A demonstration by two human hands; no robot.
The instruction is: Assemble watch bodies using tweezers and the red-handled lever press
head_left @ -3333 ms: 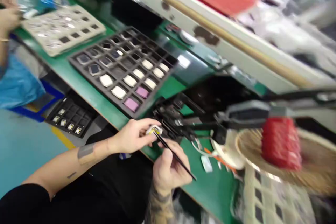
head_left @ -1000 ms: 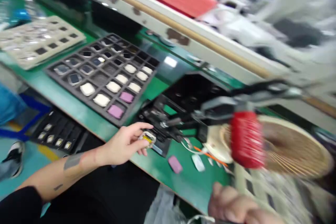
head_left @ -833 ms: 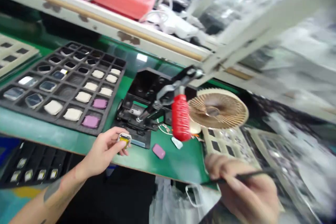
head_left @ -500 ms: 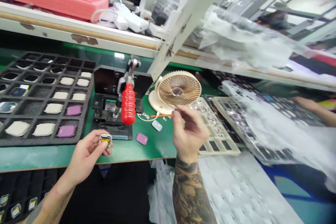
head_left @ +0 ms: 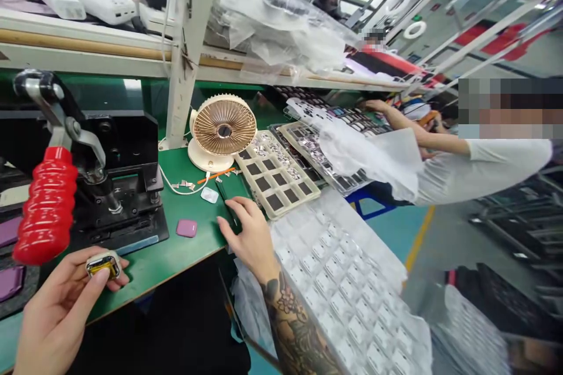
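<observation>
In my left hand point(head_left: 65, 304) is a small watch case point(head_left: 104, 265), pinched between thumb and fingers, with its yellow inside facing up. My right hand point(head_left: 250, 234) is over the front edge of the green bench, thumb and index finger apart. Dark slim tweezers point(head_left: 223, 194) lie at its fingertips, partly hidden by them; I see no firm grip on them. Left of this hand, a purple rounded plate point(head_left: 186, 228) and a pale plate point(head_left: 210, 194) rest on the bench. An orange stick point(head_left: 216, 175) lies behind them.
A press with a red handle point(head_left: 46, 205) stands at left. Behind the bench plates is a cream fan point(head_left: 224, 129). Parts trays point(head_left: 288, 211) and a clear-wrapped tray point(head_left: 347, 287) extend rightward. A co-worker's arm point(head_left: 440, 143) reaches in at right.
The view has swung to the right, bringing the co-worker into fuller view. My right hand has come down toward the bench, by the tweezers. My left hand still holds the watch case.
</observation>
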